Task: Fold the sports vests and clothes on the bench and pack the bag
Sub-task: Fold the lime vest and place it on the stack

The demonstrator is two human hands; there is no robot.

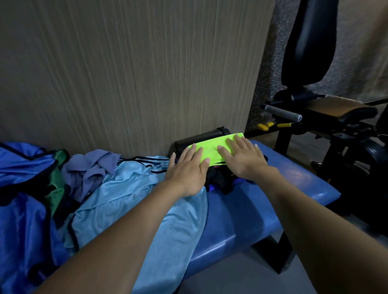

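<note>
Green vest: I am seeing one neon green vest (212, 148), folded into a flat, smooth rectangle, lying on top of a dark bundle at the far end of the bench, close to the wall.
Left hand: my left hand (186, 168) is lying palm down with straight, spread fingers (194, 150) resting on the near left corner of the folded vest; nothing is being gripped.
Right hand: my right hand (243, 156) is pressing flat on the right half of the vest, fingers straight and released, the tips reaching toward its far edge.
Dark bundle: black fabric (220, 180) is showing under the vest between my wrists; I cannot tell whether it is the bag or clothing.
Bench: one padded blue bench (252, 206), smooth and slightly glossy, is carrying everything.
Unfolded clothes: one light blue mesh vest (143, 189) with dark trim is draping over the near edge just beside my left wrist; further left are lying one crumpled purple cloth (88, 171), shiny royal blue vests (18, 176) whose number I cannot tell, and a strip of green fabric (57, 186).
Behind: a ribbed grey wall panel (125, 67) and a black gym machine (322, 85).
</note>
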